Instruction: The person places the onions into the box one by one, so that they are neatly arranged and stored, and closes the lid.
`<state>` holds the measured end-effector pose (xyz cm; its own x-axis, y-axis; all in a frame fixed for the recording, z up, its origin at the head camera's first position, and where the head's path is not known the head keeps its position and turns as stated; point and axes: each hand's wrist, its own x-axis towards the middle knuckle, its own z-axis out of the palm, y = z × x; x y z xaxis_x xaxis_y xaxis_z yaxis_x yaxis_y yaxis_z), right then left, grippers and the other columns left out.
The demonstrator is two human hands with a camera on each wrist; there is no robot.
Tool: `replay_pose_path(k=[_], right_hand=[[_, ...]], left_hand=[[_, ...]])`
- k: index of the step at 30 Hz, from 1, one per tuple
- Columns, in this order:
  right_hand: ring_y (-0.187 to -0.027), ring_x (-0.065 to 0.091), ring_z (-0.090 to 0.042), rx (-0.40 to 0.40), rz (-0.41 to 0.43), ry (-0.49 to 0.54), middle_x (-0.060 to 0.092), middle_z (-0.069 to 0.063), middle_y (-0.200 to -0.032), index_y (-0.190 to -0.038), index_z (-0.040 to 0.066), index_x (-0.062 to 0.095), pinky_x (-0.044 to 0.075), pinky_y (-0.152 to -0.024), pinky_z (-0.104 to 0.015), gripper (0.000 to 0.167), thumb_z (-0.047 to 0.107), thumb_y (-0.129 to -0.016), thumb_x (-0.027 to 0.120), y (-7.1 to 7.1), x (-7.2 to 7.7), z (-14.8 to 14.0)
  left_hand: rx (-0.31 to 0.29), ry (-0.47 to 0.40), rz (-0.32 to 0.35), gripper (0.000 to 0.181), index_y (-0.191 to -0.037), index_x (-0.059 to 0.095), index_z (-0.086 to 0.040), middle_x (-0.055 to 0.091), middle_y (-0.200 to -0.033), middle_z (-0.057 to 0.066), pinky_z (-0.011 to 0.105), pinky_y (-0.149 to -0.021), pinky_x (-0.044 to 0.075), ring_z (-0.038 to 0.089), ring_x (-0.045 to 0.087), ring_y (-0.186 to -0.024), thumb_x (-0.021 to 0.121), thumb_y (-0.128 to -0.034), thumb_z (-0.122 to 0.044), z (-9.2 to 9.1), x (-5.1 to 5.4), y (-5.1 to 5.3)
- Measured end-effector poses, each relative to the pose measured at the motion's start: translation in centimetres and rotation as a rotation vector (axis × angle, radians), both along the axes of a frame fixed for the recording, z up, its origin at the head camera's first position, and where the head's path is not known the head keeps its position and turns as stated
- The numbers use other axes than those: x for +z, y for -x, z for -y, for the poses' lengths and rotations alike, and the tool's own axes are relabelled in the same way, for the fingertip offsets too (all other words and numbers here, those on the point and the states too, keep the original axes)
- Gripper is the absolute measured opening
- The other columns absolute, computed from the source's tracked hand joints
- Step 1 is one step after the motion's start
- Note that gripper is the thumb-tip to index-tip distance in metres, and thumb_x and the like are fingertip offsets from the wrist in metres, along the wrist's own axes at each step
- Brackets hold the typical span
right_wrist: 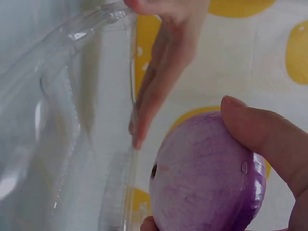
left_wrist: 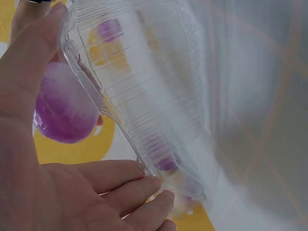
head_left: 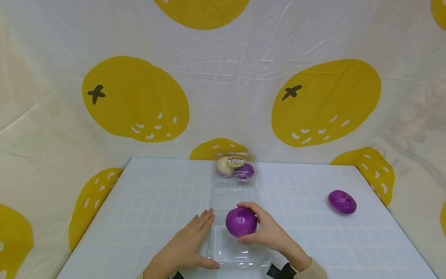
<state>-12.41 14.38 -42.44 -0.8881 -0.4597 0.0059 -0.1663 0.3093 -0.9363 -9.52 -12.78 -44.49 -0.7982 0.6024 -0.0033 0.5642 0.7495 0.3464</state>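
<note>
My right hand (head_left: 270, 231) grips a shiny purple onion (head_left: 240, 222), thumb on the near side and fingers round the far side. The onion is held above an open clear plastic clamshell box (head_left: 240, 254), whose lid (head_left: 233, 198) lies folded back away from me. In the right wrist view, the onion (right_wrist: 204, 178) shows a streaked skin and a small dark spot. Against the box's left edge, my left hand (head_left: 188, 243) rests with fingers extended and thumb spread at the near corner. The left wrist view shows its fingertips (left_wrist: 151, 183) touching the rim.
Behind the open box stands a closed clear box (head_left: 255, 166) with an oval label, holding a pale round item (head_left: 224, 167) and a purple one (head_left: 245, 171). Another purple onion (head_left: 342, 202) lies on the right of the white table (head_left: 167, 186). A patterned cloth (head_left: 230, 85) hangs behind.
</note>
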Motion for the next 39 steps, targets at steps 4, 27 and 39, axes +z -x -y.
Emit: replay_pose_path(k=[4,27,39], right_hand=[[-0.120,0.053,-0.032,0.045,-0.030,-0.004,0.054,-0.010,-0.135,-0.138,0.010,0.051,0.051,-0.092,-0.033,0.081,0.020,-0.067,0.090,-0.3,-0.7,0.6],[-0.122,0.053,-0.034,0.166,-0.041,-0.169,0.050,-0.010,-0.136,-0.141,0.001,0.044,0.051,-0.094,-0.045,0.085,0.018,-0.069,0.086,-1.9,-2.9,3.0],[-0.123,0.046,-0.035,0.054,-0.114,-0.260,0.048,-0.009,-0.136,-0.142,0.004,0.042,0.048,-0.094,-0.058,0.091,0.021,-0.066,0.089,-2.1,-4.6,3.9]], left_hand=[[-0.006,-0.002,-0.015,0.124,-0.153,0.027,0.005,0.023,-0.161,0.019,0.050,-0.118,0.025,0.033,0.022,-0.148,0.069,-0.0706,-0.077,0.0,0.0,0.0],[-0.015,-0.022,-0.030,0.123,-0.152,0.028,0.007,0.023,-0.161,0.021,0.051,-0.117,0.025,0.034,0.022,-0.148,0.070,-0.0705,-0.076,0.0,-0.1,-0.2],[-0.022,-0.022,-0.030,0.122,-0.152,0.029,0.007,0.023,-0.160,0.021,0.051,-0.117,0.026,0.035,0.022,-0.148,0.070,-0.0713,-0.075,0.0,-0.2,-0.2]])
